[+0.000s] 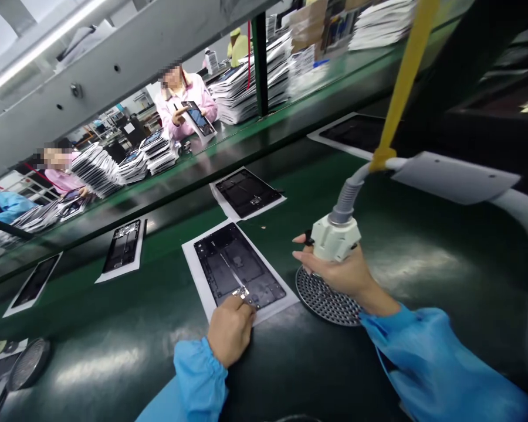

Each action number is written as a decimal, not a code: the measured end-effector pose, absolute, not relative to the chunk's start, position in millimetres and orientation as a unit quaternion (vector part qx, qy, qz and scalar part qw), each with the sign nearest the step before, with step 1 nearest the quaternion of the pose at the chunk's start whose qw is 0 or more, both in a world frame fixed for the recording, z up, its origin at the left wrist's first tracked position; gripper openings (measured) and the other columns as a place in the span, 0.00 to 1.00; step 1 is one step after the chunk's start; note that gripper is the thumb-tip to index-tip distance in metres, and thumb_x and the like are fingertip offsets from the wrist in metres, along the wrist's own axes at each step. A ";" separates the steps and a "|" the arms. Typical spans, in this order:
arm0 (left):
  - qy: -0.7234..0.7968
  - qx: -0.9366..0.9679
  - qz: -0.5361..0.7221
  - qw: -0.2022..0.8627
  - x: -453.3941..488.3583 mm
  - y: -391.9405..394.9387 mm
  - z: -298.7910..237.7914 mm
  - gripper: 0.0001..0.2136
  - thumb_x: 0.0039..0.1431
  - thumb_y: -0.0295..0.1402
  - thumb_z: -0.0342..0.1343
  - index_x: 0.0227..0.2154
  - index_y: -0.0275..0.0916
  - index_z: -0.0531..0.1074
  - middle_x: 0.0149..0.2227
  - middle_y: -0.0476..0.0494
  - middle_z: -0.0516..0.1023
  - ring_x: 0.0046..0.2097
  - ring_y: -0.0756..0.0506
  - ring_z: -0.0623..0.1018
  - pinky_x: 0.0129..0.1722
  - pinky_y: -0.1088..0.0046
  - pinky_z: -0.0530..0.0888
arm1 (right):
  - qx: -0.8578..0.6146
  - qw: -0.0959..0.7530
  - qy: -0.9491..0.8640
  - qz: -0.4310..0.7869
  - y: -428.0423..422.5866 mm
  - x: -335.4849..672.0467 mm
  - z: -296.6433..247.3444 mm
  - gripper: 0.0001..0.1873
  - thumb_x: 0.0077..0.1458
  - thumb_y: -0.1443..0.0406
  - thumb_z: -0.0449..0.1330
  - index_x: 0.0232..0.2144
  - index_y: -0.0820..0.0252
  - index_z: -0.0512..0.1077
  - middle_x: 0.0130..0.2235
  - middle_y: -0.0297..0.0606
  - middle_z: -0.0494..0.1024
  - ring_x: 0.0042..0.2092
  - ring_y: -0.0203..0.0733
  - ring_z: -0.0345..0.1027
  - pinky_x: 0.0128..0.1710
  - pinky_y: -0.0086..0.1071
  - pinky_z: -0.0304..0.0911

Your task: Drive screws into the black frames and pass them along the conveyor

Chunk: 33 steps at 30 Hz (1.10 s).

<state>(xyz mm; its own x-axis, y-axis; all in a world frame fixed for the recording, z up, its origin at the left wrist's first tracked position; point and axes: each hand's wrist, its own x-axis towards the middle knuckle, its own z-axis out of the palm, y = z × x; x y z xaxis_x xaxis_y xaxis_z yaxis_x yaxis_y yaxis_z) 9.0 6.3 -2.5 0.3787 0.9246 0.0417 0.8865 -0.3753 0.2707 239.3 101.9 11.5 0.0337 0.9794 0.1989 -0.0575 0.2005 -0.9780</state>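
Observation:
My right hand [345, 272] is wrapped round the pale grip of a vacuum suction lifter [337, 234], which has a round perforated plate underneath and a grey hose above. The plate is just right of a white sheet. On that sheet lies a black tablet housing [246, 264] with a small circuit board and a thin strip inside. My left hand [232, 328] is closed at the housing's near edge, beside the board. Its fingertips are mostly hidden, so what they pinch cannot be made out.
More tablet housings lie on sheets along the green belt, one behind [249, 192] and one to the left [122, 246]. A yellow strap [407, 82] holds up the hose. Across the line, a person in pink [191, 88] holds a tablet part beside stacked sheets [158, 152]. A round disc [30, 363] lies lower left.

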 end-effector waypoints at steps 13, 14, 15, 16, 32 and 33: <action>0.653 0.731 0.101 0.170 -35.3 19.5 31.2 0.07 0.58 0.27 0.56 0.37 0.38 0.78 0.37 0.45 0.80 0.38 0.46 0.78 0.43 0.70 0.74 | -0.453 0.619 -0.524 0.370 97.5 237.0 27.8 0.10 0.37 0.74 0.65 0.27 0.63 0.72 0.14 0.29 0.68 0.15 0.34 0.62 0.18 0.31 0.61; 0.657 0.728 0.107 0.166 -35.1 21.2 31.1 0.07 0.58 0.27 0.56 0.36 0.39 0.78 0.36 0.45 0.80 0.38 0.46 0.78 0.43 0.70 0.74 | -0.448 0.628 -0.521 0.365 97.8 235.4 31.0 0.10 0.37 0.75 0.65 0.27 0.63 0.72 0.14 0.29 0.68 0.15 0.34 0.62 0.18 0.31 0.61; 0.656 0.728 0.111 0.165 -32.9 22.9 29.9 0.07 0.58 0.28 0.56 0.36 0.39 0.78 0.36 0.45 0.80 0.39 0.46 0.78 0.42 0.70 0.74 | -0.439 0.640 -0.517 0.362 97.9 233.2 34.6 0.10 0.37 0.75 0.64 0.26 0.62 0.72 0.14 0.29 0.68 0.15 0.34 0.62 0.18 0.31 0.61; 0.653 0.730 0.112 0.166 -28.9 24.9 27.8 0.06 0.59 0.29 0.56 0.36 0.39 0.78 0.36 0.45 0.79 0.39 0.46 0.77 0.42 0.70 0.74 | -0.426 0.653 -0.513 0.359 97.8 230.6 38.3 0.10 0.37 0.76 0.64 0.26 0.62 0.72 0.14 0.29 0.68 0.15 0.34 0.61 0.17 0.31 0.60; 0.666 0.709 0.062 0.222 -0.1 48.4 17.8 0.10 0.51 0.32 0.65 0.37 0.38 0.78 0.37 0.45 0.76 0.36 0.47 0.75 0.40 0.70 0.72 | -0.379 0.645 -0.533 0.396 83.9 214.9 44.9 0.11 0.39 0.75 0.64 0.29 0.63 0.73 0.15 0.29 0.69 0.16 0.35 0.62 0.18 0.34 0.61; 0.658 0.714 0.058 0.232 0.0 49.7 18.7 0.10 0.49 0.32 0.66 0.36 0.38 0.78 0.36 0.45 0.76 0.36 0.47 0.75 0.39 0.70 0.72 | -0.381 0.645 -0.533 0.393 83.7 214.8 45.5 0.11 0.39 0.76 0.64 0.29 0.63 0.72 0.15 0.29 0.69 0.16 0.35 0.62 0.18 0.34 0.61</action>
<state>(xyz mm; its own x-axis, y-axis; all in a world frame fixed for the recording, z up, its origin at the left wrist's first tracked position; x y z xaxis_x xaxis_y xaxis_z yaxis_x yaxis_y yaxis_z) 0.0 49.7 18.7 0.1270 0.9665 -0.2229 0.9130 -0.0260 0.4071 214.8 83.7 45.5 0.1234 0.9134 0.3878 -0.1008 0.4003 -0.9108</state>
